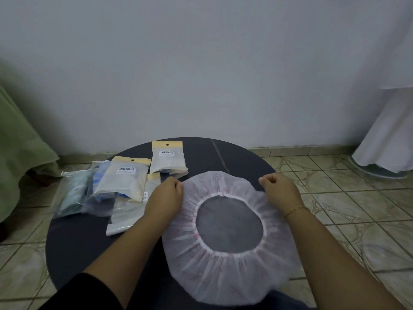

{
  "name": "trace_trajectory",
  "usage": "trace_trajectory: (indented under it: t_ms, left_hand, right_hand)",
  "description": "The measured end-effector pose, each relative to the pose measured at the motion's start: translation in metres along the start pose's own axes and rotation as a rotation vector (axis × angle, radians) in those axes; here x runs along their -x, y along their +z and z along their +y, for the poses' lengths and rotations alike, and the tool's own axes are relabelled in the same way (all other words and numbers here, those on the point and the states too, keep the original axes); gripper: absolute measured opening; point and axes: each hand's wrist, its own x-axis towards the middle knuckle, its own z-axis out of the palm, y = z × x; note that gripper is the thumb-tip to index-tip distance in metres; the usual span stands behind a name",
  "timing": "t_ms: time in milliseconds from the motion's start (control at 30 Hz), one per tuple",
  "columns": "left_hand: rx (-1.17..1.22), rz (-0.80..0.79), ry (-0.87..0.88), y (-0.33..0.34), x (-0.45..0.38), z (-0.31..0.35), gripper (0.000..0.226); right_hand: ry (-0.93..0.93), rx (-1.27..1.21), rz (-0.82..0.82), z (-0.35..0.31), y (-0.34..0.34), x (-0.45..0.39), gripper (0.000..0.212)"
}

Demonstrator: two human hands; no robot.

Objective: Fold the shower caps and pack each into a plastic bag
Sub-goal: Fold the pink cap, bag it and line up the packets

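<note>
A white shower cap point(225, 271) lies spread flat on the dark round table point(76, 242), its elastic opening facing up. My left hand point(166, 194) pinches the cap's far left edge. My right hand point(279, 190) pinches the far right edge. A flat clear plastic bag point(125, 218) lies on the table just left of my left forearm.
Several plastic bags with beige header cards point(167, 157) lie at the table's back left, some holding blue items point(101, 175). A green cloth point(20, 148) hangs at far left, white fabric point(388, 130) at far right. Tiled floor surrounds the table.
</note>
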Motion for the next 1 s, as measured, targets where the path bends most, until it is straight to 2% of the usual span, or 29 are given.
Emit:
trace_trajectory:
  t_ms: [100, 200, 267, 367, 467, 533, 600, 733, 767, 867, 1000]
  left_hand:
    - [0.057, 0.074, -0.067, -0.002, 0.004, 0.006, 0.029]
    - [-0.074, 0.037, -0.093, -0.003, 0.010, 0.012, 0.042]
    - [-0.316, -0.074, -0.059, -0.005, 0.016, 0.015, 0.046]
    - [-0.641, -0.295, 0.027, -0.009, 0.023, 0.021, 0.038]
    - [-0.812, -0.450, 0.039, -0.014, 0.028, 0.030, 0.036]
    - [-0.809, -0.462, 0.076, -0.016, 0.033, 0.038, 0.033]
    - [-0.688, -0.395, 0.118, -0.017, 0.038, 0.042, 0.028]
    - [-0.366, -0.032, 0.387, -0.004, 0.033, 0.037, 0.027]
    - [-0.301, 0.005, 0.451, 0.002, 0.030, 0.033, 0.029]
    - [-0.270, -0.144, 0.519, 0.022, 0.023, 0.024, 0.045]
    - [-0.464, -0.413, 0.529, 0.037, 0.019, 0.013, 0.058]
  right_hand:
    - [-0.019, 0.187, -0.001, -0.007, -0.006, 0.002, 0.041]
    - [0.032, 0.387, -0.121, -0.018, -0.003, 0.006, 0.025]
    - [0.058, 0.478, -0.188, -0.020, 0.001, 0.011, 0.024]
    - [0.058, 0.552, -0.280, -0.014, 0.006, 0.015, 0.033]
    - [-0.052, 0.604, -0.336, -0.007, 0.006, 0.016, 0.030]
    - [-0.162, 0.516, -0.328, -0.004, 0.007, 0.017, 0.031]
    - [-0.237, 0.387, -0.302, -0.005, 0.009, 0.020, 0.033]
    - [-0.259, 0.355, -0.152, -0.008, 0.015, 0.018, 0.032]
    - [-0.252, 0.391, -0.083, -0.008, 0.017, 0.018, 0.031]
    - [-0.234, 0.475, 0.020, -0.008, 0.021, 0.021, 0.031]
    - [-0.184, 0.571, -0.189, 0.001, 0.031, 0.023, 0.045]
